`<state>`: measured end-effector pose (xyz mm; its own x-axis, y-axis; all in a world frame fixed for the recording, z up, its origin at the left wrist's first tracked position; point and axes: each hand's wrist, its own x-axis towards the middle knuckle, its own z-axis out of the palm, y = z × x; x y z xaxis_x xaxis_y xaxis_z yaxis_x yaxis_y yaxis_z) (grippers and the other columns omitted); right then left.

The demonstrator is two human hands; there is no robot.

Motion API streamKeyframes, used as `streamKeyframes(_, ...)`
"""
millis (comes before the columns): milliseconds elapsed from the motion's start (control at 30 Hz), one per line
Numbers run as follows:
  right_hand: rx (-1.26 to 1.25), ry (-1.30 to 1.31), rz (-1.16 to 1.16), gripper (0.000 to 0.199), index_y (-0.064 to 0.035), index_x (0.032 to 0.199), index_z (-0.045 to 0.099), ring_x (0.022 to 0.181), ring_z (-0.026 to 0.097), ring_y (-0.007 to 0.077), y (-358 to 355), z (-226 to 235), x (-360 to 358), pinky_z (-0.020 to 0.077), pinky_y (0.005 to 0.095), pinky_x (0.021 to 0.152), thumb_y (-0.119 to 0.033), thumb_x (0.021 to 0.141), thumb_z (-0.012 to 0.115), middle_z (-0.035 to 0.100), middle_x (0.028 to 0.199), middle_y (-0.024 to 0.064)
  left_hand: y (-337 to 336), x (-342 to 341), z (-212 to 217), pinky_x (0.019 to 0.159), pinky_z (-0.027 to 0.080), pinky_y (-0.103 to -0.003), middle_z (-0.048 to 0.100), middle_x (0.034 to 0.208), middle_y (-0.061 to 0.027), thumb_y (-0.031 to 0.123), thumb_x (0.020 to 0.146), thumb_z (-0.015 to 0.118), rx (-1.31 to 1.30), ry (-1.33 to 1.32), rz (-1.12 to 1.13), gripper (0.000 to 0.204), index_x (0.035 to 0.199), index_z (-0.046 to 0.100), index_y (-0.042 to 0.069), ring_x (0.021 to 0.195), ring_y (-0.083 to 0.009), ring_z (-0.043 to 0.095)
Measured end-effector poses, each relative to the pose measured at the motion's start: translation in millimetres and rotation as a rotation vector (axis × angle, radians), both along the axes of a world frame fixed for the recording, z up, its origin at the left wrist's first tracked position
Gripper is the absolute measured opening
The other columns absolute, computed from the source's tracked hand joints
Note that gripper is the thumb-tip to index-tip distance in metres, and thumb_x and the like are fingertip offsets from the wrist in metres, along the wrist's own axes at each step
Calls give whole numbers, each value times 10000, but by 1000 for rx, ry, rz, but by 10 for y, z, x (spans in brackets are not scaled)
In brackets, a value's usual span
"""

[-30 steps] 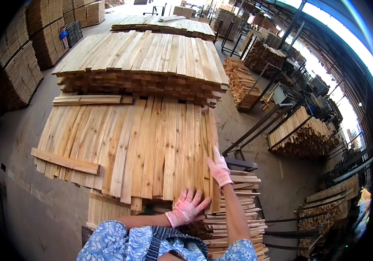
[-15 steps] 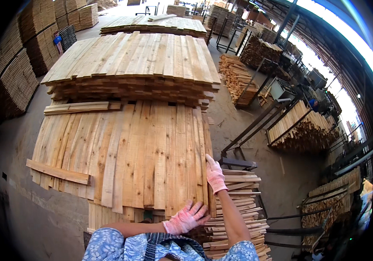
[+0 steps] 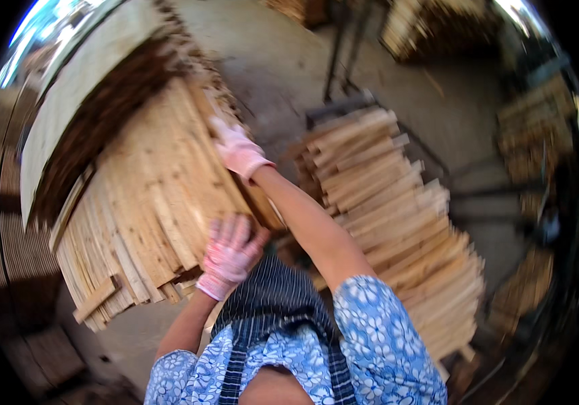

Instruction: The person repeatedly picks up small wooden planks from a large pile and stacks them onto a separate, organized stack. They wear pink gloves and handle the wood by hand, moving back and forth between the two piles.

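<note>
My left hand (image 3: 227, 256), in a pink-and-white knit glove, rests on the near right corner of a layer of wooden boards (image 3: 151, 175). Its fingers are spread flat over the board ends. Farther along the same side, my right hand (image 3: 241, 152), gloved alike, reaches across to the outermost board (image 3: 262, 202), which runs along the edge of the layer. The right fingers touch the edge there, but motion blur hides whether they grip it.
A higher board stack (image 3: 94, 74) stands behind the layer. A short loose board (image 3: 97, 298) lies across its left ends. To the right is a long pile of narrow wood strips (image 3: 397, 209), with a dark metal frame (image 3: 340, 108) at its far end.
My view has swung to the right, so the boards now appear tilted at the left. Both hands stay by the layer's right edge. The outermost board looks more separated from the layer.
</note>
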<state>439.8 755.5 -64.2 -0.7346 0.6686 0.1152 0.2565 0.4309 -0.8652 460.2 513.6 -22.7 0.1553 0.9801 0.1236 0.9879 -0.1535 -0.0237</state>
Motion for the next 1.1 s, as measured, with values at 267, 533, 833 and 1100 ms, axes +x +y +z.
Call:
streamKeyframes(267,-129,177,-586,481,-66,1439,547,1246,560,396,-165,-718,1840,449,425,1095,-232,991,600,604,1346,225,689,1044,396,1002,477,-589,620,1258,-182,277,788,819,-206,-698,-366,547,1292,636,164,1156,-423,609)
streamKeyframes(533,-964,597,-795,486,-66,1493,479,1458,392,372,-1620,-3986,3312,349,456,1194,-243,1041,478,406,1598,172,2359,2771,-2158,947,518,-431,730,1154,-153,423,987,562,-698,-1208,441,351,1210,706,193,1078,-341,692)
streamKeyframes(833,-531,-100,-777,481,2,1413,547,1215,625,341,201,-4219,3177,474,381,1048,-285,1027,555,652,1313,234,3423,1727,-4958,981,553,-457,711,1170,-225,303,969,519,-521,-683,528,337,1176,709,117,1103,-389,684)
streamKeyframes(1100,-587,-133,-984,656,12,1459,461,1131,644,360,2030,-5557,3139,522,436,946,-413,973,576,656,1249,260,4325,184,-6067,1055,489,-500,591,1339,-211,380,945,588,-404,-298,558,472,1350,604,139,1238,-412,579)
